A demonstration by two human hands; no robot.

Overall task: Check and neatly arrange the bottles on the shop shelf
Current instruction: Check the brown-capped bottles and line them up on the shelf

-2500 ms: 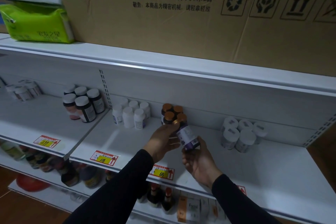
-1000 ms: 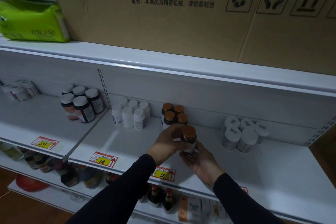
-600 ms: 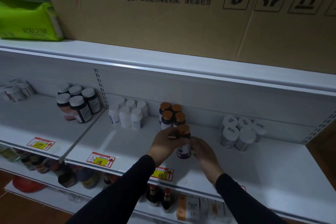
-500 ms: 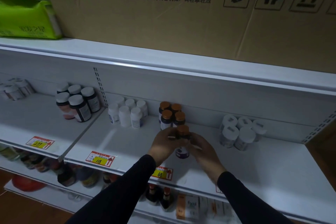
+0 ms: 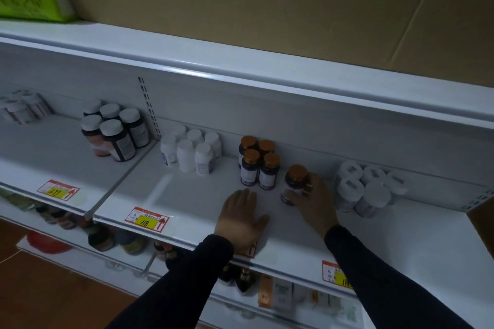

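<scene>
upright, the bottle (image 5: 294, 184) sits clamped in the right grip (image 5: 311, 199); left grip (image 5: 242, 218) spread flat.

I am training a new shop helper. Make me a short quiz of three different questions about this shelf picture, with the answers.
1. True or false: the right hand holds an orange-capped bottle standing on the shelf.
2. Multiple choice: the left hand is A) gripping a white bottle, B) open, holding nothing, C) lifting a price tag.
3. Fill in: the held bottle stands apart from its group of ____ orange-capped bottles.

Key: 1 true; 2 B; 3 four.
</scene>
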